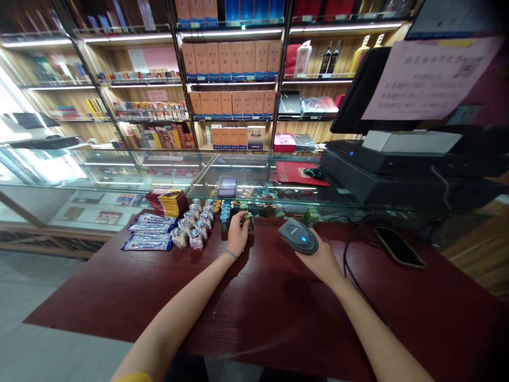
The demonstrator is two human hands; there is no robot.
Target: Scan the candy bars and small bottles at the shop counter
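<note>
My left hand [237,236] is closed around a small green-topped container [249,218] at the far side of the dark red table. Just left of it stands a row of small blue-topped containers [225,217]. My right hand [321,261] grips a black handheld barcode scanner [297,237], whose blue light is lit; its head points up and left, above the table. Behind the scanner, another green item [312,215] is partly visible. Small jars with silver lids [196,240] stand in rows further left, beside several blue-and-white packets [147,241].
Red and yellow packs [167,202] are stacked at the table's back left. A glass display counter [207,175] borders the far edge. On the right lie a phone [398,246] and a black cable [352,276], near a monitor [353,101]. A mouse [313,173] rests on a red mat [290,172].
</note>
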